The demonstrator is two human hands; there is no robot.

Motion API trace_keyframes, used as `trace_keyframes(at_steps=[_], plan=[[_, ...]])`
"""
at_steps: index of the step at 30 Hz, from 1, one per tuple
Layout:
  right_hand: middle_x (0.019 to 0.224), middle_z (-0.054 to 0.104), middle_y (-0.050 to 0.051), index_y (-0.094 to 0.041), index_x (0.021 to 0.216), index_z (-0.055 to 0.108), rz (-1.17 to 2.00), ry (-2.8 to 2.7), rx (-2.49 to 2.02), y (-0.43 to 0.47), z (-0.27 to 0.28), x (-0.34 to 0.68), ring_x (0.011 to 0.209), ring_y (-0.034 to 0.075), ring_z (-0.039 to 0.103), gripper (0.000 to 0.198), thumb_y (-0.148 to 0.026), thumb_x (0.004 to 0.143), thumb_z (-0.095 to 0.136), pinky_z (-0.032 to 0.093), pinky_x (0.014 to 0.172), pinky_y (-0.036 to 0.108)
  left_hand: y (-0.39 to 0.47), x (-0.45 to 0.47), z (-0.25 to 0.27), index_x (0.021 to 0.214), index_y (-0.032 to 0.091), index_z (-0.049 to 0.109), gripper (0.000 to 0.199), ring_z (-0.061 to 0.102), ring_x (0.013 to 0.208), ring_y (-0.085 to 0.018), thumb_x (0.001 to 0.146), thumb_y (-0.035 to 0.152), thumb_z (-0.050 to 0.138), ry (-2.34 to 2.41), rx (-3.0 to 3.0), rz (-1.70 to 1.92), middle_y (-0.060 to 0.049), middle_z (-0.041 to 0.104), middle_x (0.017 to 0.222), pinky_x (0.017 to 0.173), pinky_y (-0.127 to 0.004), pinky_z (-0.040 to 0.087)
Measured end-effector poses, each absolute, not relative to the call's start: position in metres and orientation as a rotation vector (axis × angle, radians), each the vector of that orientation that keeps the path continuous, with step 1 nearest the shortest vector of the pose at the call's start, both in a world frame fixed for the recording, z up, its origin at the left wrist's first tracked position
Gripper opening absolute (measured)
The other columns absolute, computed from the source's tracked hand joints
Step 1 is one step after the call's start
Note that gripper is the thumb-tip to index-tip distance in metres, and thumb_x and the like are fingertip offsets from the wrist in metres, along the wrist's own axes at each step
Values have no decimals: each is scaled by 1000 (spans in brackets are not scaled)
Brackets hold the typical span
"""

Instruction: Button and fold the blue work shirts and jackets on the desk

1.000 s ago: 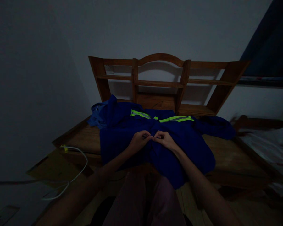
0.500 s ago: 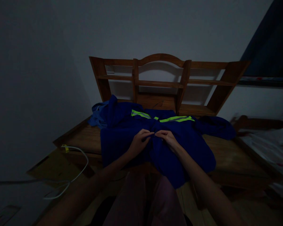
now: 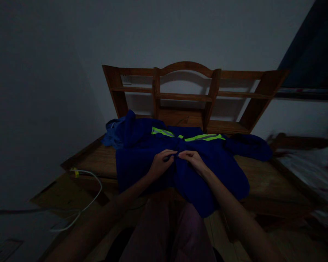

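Observation:
A dark blue jacket [image 3: 142, 167] with yellow-green reflective strips [image 3: 205, 138] across its chest lies spread over a wooden desk. My left hand [image 3: 161, 162] pinches the jacket's front edge near the middle. Right beside it, fingertips almost meeting, my right hand [image 3: 193, 160] pinches the cloth from the other side. Whatever small fastening may lie between the fingertips is too dark to make out. One sleeve [image 3: 251, 146] stretches out to the right, and the lower front hangs over the desk's near edge.
Lighter blue cloth [image 3: 113, 133] is bunched at the desk's left end. Behind the jacket rises a wooden shelf rack [image 3: 186, 96]. A white cable [image 3: 98, 181] loops off the desk [image 3: 94, 160] at the left. To the right is a bed frame with pale bedding [image 3: 314, 171].
Both hands stay at the jacket's middle front with only slight finger movement. The left fingertips have shifted a little, and the whole view has drifted very slightly.

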State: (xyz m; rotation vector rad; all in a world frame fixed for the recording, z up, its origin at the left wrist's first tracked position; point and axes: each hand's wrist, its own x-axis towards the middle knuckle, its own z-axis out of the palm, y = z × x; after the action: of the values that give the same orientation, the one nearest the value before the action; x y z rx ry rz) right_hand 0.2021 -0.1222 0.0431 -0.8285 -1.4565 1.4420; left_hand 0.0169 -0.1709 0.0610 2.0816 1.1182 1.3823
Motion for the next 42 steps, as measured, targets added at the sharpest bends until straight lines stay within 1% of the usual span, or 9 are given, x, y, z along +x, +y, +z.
trace_keyframes(at_steps=[5,11,18,23,27,31,35,39,42], plan=[[86,68,4,-17,79,71,1400,-1493,-812,-122,43,202,82,16,58,22,-32,64,73,40,80,28,-167,20,58,96,22,67,22,59,97,-16,85,19,48,1144,2069,1463,-2,66,101,90,-29,44],[84,67,3,-17,81,71,1356,-1521,-823,-120,41,202,81,16,58,23,-33,65,72,40,79,28,-155,20,48,93,20,68,18,62,91,-17,82,26,55,1134,1917,1476,-3,67,97,83,-28,49],[87,67,4,-16,81,70,1344,-1552,-856,-119,41,202,83,16,57,25,-36,65,72,40,79,28,-147,13,45,96,18,69,25,64,87,-19,75,31,65,1027,1673,1399,-5,69,95,81,-28,50],[82,66,3,-16,79,69,1367,-1566,-854,-119,41,203,77,14,56,24,-35,65,72,39,74,26,-146,11,47,88,19,72,20,63,82,-18,73,32,67,1071,1822,1397,-4,69,87,77,-27,49],[81,65,2,-16,79,69,1378,-1555,-862,-118,39,204,75,14,55,23,-34,65,71,39,71,26,-144,11,49,88,18,71,21,64,82,-18,73,32,67,1045,1846,1363,-4,70,87,77,-27,50],[81,65,2,-17,79,69,1380,-1561,-849,-118,39,205,74,14,55,21,-33,66,70,38,71,26,-142,12,49,88,17,70,22,65,80,-18,72,33,69,1051,1859,1332,-4,70,87,74,-26,52],[80,65,2,-16,76,69,1384,-1565,-816,-117,40,204,75,14,54,17,-30,65,70,38,73,26,-144,15,46,87,19,69,22,65,75,-17,71,33,71,1128,1990,1410,-3,69,86,69,-26,52],[76,64,1,-17,76,69,1423,-1509,-832,-116,37,205,69,12,52,17,-28,64,70,36,67,24,-149,22,43,89,21,69,17,63,81,-17,75,31,67,1198,2162,1526,-3,67,89,73,-27,50],[74,63,0,-16,77,69,1411,-1485,-866,-114,36,206,62,10,49,19,-30,64,70,33,59,22,-154,27,43,96,23,67,22,62,85,-17,76,31,67,1219,2266,1542,-3,66,92,76,-29,49]])
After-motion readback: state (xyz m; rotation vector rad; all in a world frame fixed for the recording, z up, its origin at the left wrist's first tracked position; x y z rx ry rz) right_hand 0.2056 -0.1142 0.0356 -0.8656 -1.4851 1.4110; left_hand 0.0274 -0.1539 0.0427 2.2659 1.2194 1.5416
